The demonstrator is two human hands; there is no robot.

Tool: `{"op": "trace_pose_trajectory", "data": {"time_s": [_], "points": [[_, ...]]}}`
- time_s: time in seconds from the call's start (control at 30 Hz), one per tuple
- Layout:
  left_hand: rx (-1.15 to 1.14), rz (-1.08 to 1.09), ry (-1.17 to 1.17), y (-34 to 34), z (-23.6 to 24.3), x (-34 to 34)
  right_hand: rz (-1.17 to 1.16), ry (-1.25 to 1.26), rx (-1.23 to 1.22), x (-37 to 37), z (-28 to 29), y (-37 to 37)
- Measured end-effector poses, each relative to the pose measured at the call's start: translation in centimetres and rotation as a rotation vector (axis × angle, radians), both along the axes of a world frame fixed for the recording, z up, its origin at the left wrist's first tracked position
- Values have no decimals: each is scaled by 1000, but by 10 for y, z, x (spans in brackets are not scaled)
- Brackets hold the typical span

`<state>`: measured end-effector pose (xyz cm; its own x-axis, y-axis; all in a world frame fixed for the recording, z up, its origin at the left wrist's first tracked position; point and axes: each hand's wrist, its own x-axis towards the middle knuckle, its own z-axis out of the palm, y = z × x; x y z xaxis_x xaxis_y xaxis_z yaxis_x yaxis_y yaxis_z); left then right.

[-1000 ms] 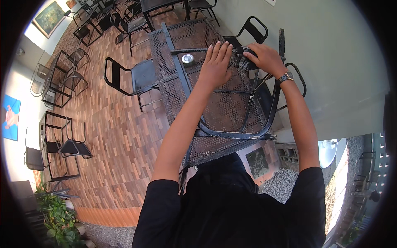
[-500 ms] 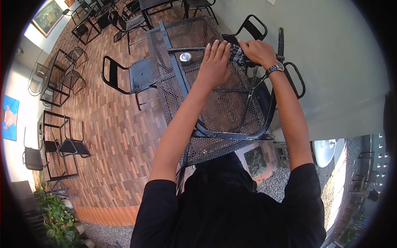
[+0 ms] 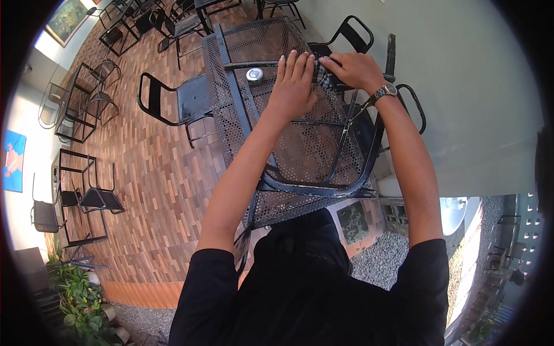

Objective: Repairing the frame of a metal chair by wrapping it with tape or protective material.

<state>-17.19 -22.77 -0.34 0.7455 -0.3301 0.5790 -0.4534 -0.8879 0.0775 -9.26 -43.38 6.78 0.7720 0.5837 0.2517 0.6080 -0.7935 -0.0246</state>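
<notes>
A dark metal chair frame [image 3: 314, 190] with worn paint lies across a perforated metal table [image 3: 254, 37]. My left hand [image 3: 293, 81] rests flat with fingers stretched over the frame's far bar, holding nothing. Close by on its right, my right hand [image 3: 356, 70] has its fingers curled down at the bar's right end. A dark-and-light checked cloth [image 3: 325, 78] sits bunched beneath its thumb; the curled fingertips are hidden. On the tabletop, left of my left hand, stands a small round silver tin [image 3: 254, 75].
A black metal chair [image 3: 193, 98] stands left of the table, and another chair [image 3: 353, 36] is at the far right by the pale wall [image 3: 461, 115]. More tables and chairs line the left side. Potted plants [image 3: 81, 294] and gravel [image 3: 378, 262] lie nearer.
The table and frame sit slightly farther left in the picture. My right hand's thumb has come closer to my left hand along the bar. My left hand remains flat there.
</notes>
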Motion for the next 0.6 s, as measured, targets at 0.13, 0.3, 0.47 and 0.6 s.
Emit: {"op": "trace_pose_trajectory", "data": {"time_s": [0.13,0.3,0.47,0.6], "points": [[-20,-28,26,0,2,0,10,49,42,6,-1,-2],[-21,-16,49,0,5,0,282,-235,139,4,-21,-16],[-20,-18,54,5,2,0,126,-168,-31,-12,-7,-2],[-81,-61,82,5,3,2,-11,-28,-112,-10,1,3]]}}
